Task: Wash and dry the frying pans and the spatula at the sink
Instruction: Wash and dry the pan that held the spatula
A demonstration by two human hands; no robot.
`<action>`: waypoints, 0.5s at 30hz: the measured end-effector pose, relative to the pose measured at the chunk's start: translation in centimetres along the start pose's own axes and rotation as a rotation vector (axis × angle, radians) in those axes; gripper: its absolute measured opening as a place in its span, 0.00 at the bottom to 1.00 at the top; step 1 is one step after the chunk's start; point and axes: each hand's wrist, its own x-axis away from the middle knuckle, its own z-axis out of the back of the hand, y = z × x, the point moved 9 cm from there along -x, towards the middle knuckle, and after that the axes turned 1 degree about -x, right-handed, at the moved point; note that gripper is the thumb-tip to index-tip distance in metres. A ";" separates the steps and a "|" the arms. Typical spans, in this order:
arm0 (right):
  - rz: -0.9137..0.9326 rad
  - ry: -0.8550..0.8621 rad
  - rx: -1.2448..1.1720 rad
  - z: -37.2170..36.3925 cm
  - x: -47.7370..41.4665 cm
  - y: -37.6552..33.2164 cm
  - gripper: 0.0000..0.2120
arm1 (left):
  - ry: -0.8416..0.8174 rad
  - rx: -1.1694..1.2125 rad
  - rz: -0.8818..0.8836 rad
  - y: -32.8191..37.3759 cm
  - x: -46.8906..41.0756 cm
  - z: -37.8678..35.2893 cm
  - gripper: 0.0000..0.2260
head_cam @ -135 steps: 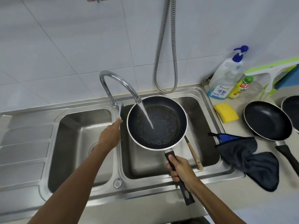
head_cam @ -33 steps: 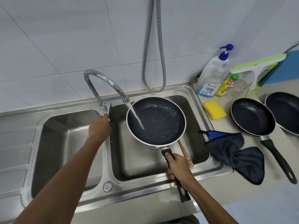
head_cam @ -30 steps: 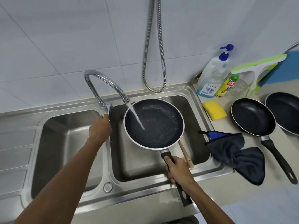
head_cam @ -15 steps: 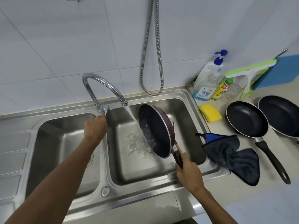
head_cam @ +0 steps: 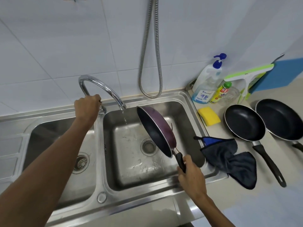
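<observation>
Fingers of the right hand (head_cam: 191,179) curl tight round the black handle of a frying pan (head_cam: 155,133), just above the sink's (head_cam: 147,205) front rim. The pan is tipped steeply on edge over the sink's right basin, dark inside facing left, purple underside facing right. The left hand (head_cam: 86,107) reaches across the sink's left basin and grasps the tap (head_cam: 101,86) low down at the back of the sink. A thin trickle of water (head_cam: 125,119) falls from the curved spout into the right basin, just left of the pan, apart from it. A dark cloth (head_cam: 229,159) with a blue patch lies at the sink's right rim. Right of the sink, on the counter, sit a yellow sponge (head_cam: 209,116), a second frying pan (head_cam: 244,122) and a third frying pan (head_cam: 278,119), both dark side up. By the sink's back right corner stand a pump bottle (head_cam: 207,82), a small yellow bottle (head_cam: 221,92) and a green-and-white squeegee (head_cam: 246,76). A metal hose (head_cam: 150,46) loops down the wall behind the sink.
</observation>
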 end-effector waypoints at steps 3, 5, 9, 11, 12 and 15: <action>-0.008 0.016 -0.003 0.5 -0.1 0.1 0.13 | 0.018 0.042 -0.016 0.5 0.4 -0.5 0.04; -0.024 0.018 0.005 0.5 -0.1 0.3 0.14 | 0.019 0.158 0.023 0.7 1.6 -0.7 0.08; -0.054 0.000 -0.041 0.4 -0.1 0.3 0.14 | -0.078 0.490 0.167 2.9 8.9 -2.4 0.28; -0.081 -0.038 -0.103 0.0 -0.1 0.2 0.11 | -0.140 0.630 0.193 5.2 14.1 -3.3 0.22; -0.095 -0.058 -0.134 -0.2 -0.1 0.1 0.10 | -0.190 0.681 0.192 6.7 16.7 -3.8 0.16; -0.136 -0.110 -0.186 -1.0 0.3 0.0 0.08 | -0.403 0.795 0.242 10.7 22.9 -5.8 0.15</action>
